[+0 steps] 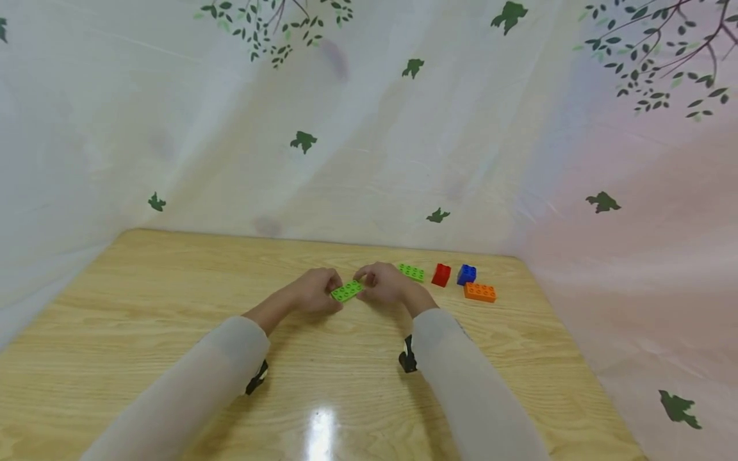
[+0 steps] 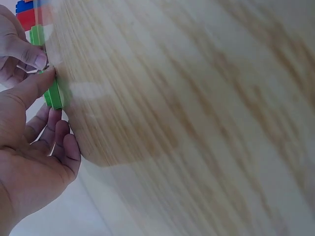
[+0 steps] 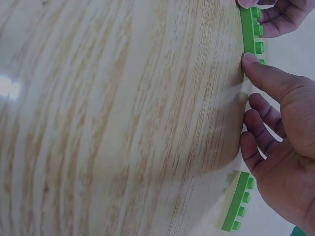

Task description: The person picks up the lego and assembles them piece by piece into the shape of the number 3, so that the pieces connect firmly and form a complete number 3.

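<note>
A thin light-green toy building brick [image 1: 347, 291] with rows of studs is held between both hands, near the middle of the table. My left hand [image 1: 316, 291] pinches its left end between thumb and fingers, as the left wrist view also shows. At the other end, my right hand [image 1: 385, 283] has its thumb on the brick's edge, gripping it; the index finger is mostly hidden in the right wrist view. A second light-green brick [image 1: 411, 272] lies just right of the right hand, studs up.
Farther right on the wooden table [image 1: 173, 288] lie a red brick [image 1: 441, 274], a blue brick [image 1: 467, 274] and an orange brick [image 1: 480, 292], the last two close together. A pale curtain [image 1: 369, 160] with leaf prints hangs behind the table.
</note>
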A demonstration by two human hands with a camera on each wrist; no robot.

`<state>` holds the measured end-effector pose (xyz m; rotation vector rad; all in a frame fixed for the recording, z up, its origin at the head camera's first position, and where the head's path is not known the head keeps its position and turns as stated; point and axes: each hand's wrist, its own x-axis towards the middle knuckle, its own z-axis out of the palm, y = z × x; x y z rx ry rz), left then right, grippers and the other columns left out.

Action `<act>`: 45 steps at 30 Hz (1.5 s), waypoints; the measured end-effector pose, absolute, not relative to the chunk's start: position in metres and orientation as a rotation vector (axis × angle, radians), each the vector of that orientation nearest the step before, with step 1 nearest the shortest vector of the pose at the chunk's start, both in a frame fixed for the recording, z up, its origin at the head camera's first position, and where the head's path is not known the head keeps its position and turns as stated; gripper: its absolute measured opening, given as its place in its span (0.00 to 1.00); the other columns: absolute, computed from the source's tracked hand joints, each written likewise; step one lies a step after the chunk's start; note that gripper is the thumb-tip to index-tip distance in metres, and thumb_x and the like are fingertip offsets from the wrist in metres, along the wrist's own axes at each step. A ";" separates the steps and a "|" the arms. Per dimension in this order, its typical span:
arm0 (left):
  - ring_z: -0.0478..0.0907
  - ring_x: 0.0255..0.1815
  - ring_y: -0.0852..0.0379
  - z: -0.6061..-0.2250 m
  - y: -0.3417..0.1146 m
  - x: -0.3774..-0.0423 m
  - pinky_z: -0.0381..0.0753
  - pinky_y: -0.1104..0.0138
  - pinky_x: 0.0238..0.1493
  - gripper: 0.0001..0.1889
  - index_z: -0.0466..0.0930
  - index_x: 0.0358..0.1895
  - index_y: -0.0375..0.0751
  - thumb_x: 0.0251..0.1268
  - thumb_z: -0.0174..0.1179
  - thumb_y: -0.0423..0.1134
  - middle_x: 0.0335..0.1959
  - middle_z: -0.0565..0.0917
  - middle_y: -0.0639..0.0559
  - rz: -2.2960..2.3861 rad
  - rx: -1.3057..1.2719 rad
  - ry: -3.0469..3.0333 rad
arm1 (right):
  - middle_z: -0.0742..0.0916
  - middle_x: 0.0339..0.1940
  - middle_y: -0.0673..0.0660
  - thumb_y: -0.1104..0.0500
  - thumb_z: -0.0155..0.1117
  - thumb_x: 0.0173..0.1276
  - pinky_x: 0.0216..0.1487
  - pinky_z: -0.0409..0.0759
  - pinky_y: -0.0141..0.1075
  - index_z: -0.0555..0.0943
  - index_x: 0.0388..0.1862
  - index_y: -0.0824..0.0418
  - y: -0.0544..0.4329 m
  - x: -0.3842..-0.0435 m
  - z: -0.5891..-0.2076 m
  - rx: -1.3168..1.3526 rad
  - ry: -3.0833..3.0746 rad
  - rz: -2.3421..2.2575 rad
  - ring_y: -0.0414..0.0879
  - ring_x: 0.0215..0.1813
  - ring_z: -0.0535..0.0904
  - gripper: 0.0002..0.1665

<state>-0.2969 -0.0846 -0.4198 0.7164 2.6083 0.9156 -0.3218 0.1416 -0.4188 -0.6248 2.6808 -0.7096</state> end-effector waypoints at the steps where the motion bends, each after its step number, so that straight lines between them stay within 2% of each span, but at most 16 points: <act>1: 0.78 0.50 0.49 -0.420 -0.085 -0.297 0.77 0.54 0.57 0.22 0.76 0.57 0.32 0.64 0.72 0.38 0.48 0.81 0.45 0.915 0.715 2.610 | 0.84 0.52 0.56 0.55 0.72 0.70 0.60 0.77 0.47 0.83 0.61 0.51 0.141 -0.322 -0.419 -0.627 2.681 -0.709 0.50 0.55 0.78 0.21; 9: 0.78 0.52 0.49 -0.416 -0.091 -0.300 0.76 0.52 0.60 0.21 0.79 0.57 0.33 0.63 0.70 0.34 0.49 0.83 0.46 0.922 0.747 2.600 | 0.83 0.52 0.55 0.52 0.75 0.68 0.59 0.76 0.47 0.82 0.57 0.52 0.140 -0.320 -0.415 -0.619 2.673 -0.730 0.50 0.55 0.77 0.21; 17: 0.79 0.56 0.45 -0.411 -0.094 -0.304 0.75 0.50 0.62 0.22 0.80 0.60 0.33 0.63 0.70 0.33 0.52 0.84 0.43 0.951 0.761 2.577 | 0.85 0.49 0.51 0.53 0.78 0.64 0.61 0.75 0.43 0.84 0.55 0.57 0.141 -0.321 -0.416 -0.628 2.658 -0.807 0.48 0.55 0.78 0.22; 23: 0.79 0.53 0.48 -0.413 -0.098 -0.307 0.75 0.52 0.60 0.21 0.82 0.57 0.34 0.61 0.73 0.35 0.49 0.85 0.46 0.986 0.716 2.594 | 0.84 0.46 0.49 0.52 0.79 0.63 0.60 0.76 0.42 0.85 0.52 0.56 0.142 -0.319 -0.418 -0.604 2.669 -0.834 0.47 0.52 0.77 0.21; 31: 0.79 0.54 0.49 -0.414 -0.099 -0.309 0.75 0.54 0.62 0.20 0.84 0.53 0.35 0.58 0.75 0.35 0.48 0.85 0.48 1.046 0.658 2.562 | 0.83 0.44 0.48 0.50 0.80 0.61 0.56 0.75 0.41 0.84 0.50 0.53 0.145 -0.318 -0.420 -0.567 2.660 -0.855 0.46 0.49 0.76 0.20; 40: 0.80 0.50 0.54 -0.423 -0.098 -0.304 0.78 0.59 0.57 0.19 0.85 0.51 0.36 0.57 0.76 0.35 0.44 0.86 0.51 1.069 0.707 2.504 | 0.83 0.39 0.49 0.50 0.80 0.61 0.52 0.76 0.39 0.82 0.44 0.52 0.151 -0.306 -0.416 -0.655 2.615 -0.777 0.45 0.45 0.77 0.17; 45: 0.79 0.47 0.55 -0.421 -0.096 -0.298 0.78 0.59 0.55 0.18 0.85 0.49 0.36 0.55 0.77 0.35 0.42 0.85 0.51 1.039 0.731 2.497 | 0.83 0.39 0.48 0.50 0.79 0.62 0.51 0.77 0.40 0.81 0.44 0.52 0.153 -0.299 -0.413 -0.706 2.593 -0.741 0.45 0.44 0.77 0.18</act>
